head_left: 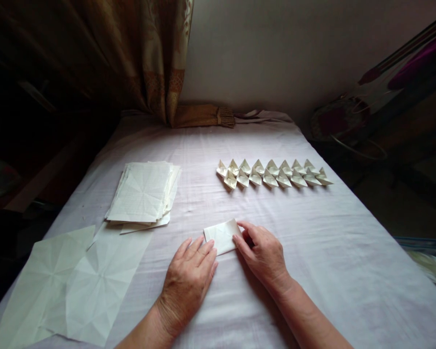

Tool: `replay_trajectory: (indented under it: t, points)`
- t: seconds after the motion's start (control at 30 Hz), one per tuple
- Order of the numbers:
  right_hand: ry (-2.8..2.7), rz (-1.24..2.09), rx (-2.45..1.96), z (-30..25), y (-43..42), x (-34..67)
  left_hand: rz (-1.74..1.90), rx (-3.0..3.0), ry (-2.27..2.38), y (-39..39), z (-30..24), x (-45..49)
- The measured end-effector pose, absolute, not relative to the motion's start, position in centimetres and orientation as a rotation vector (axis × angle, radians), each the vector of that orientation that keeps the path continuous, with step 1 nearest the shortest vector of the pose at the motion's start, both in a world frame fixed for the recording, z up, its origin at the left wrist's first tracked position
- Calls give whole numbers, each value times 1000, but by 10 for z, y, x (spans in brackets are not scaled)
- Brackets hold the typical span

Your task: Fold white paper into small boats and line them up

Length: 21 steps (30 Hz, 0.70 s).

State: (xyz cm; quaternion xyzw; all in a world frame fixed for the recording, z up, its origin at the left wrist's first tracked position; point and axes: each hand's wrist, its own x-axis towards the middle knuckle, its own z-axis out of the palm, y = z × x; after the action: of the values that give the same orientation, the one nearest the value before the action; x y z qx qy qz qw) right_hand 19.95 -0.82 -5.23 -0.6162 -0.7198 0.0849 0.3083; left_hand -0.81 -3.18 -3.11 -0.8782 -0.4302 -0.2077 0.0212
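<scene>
A folded piece of white paper [223, 236] lies on the cloth-covered surface between my hands. My left hand [191, 274] is flat, palm down, its fingertips resting at the paper's near left edge. At the right end, my right hand [263, 254] pinches the paper's edge between thumb and fingers. Beyond it, two rows of small folded paper boats [271, 173] stand with their points up. A stack of creased paper sheets [140, 194] sits to the left, and loose creased sheets [98, 286] lie spread out nearer to me.
A pale sheet [349, 271] covers the bed-like surface. A patterned brown curtain [163, 63] hangs down to its far edge, where a tasselled brown band [203, 116] lies. Behind stands a plain wall [269, 53]. Dark clutter, including a bag-like item [339, 116], is off the right side.
</scene>
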Motion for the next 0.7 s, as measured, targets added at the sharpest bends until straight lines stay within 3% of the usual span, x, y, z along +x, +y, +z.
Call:
replay_trajectory:
  t: [0.7]
  points:
    - [-1909, 192, -1635, -50, -8, 198, -657, -2845, -1434, -24, -32, -9]
